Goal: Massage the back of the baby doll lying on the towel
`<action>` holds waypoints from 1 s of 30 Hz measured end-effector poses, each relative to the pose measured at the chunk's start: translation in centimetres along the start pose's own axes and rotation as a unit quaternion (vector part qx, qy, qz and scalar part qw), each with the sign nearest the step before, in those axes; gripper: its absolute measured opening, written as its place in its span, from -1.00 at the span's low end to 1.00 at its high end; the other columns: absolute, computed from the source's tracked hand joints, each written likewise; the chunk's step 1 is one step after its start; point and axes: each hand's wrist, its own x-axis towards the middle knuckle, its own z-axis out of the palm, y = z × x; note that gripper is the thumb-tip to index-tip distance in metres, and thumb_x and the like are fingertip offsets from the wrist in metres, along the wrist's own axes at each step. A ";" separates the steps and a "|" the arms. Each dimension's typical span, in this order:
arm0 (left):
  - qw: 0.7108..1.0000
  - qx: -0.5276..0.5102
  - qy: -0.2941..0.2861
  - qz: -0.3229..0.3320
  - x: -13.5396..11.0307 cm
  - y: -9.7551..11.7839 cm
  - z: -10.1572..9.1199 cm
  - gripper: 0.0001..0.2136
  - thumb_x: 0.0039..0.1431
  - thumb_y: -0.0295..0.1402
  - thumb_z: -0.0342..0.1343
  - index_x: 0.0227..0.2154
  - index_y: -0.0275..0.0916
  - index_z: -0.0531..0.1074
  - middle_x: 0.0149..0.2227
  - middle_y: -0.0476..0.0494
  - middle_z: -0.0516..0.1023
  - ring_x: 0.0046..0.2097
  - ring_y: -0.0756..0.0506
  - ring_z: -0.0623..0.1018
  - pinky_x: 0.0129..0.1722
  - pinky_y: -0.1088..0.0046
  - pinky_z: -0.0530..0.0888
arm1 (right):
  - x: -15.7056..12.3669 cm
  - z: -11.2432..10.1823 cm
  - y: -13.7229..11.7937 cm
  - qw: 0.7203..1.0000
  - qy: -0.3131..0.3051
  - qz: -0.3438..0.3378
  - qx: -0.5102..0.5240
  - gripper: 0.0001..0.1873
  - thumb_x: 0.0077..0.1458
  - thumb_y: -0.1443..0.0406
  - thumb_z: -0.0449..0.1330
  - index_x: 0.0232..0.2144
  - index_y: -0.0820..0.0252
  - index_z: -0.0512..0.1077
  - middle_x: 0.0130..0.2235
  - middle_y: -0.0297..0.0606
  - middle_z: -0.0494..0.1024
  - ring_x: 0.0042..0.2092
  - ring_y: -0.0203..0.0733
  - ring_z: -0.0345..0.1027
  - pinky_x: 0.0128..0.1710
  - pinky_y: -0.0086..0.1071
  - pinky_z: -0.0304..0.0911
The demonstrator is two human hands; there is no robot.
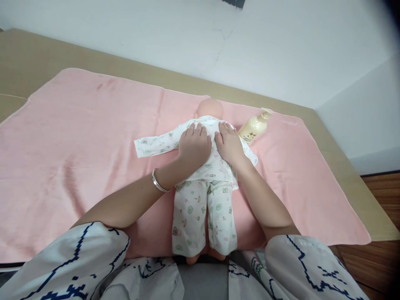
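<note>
A baby doll (204, 171) in white printed pyjamas lies stretched out on a pink mat (103, 125). Its bald head is at the far side and its feet point toward me; no face shows, so its back seems to be up. My left hand (194, 143) rests flat on the left of its upper back, fingers extended. On the right of the upper back, my right hand (229, 143) lies flat too, fingers pointing away from me. Just beyond that hand is a pale yellow pump bottle (254, 127), leaning or tilted to the right.
The mat covers much of a light wooden table (353, 175), whose edge shows at the back and right. A white wall (156, 37) stands behind it. Brown wood flooring (375, 266) is visible at the lower right.
</note>
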 end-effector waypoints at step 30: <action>0.989 0.061 -0.116 0.074 0.0 1.2 -2.9 -0.62 0.34 -0.54 -0.13 0.11 -0.47 0.45 0.13 -0.43 0.52 0.24 -0.29 0.45 0.24 0.19 0.38 | -1.0 -1.0 -1.3 0.999 -0.007 -0.002 -0.034 -0.40 0.38 0.24 -0.20 0.31 0.50 0.19 0.34 0.18 0.29 0.41 0.18 0.09 0.41 0.18 -0.14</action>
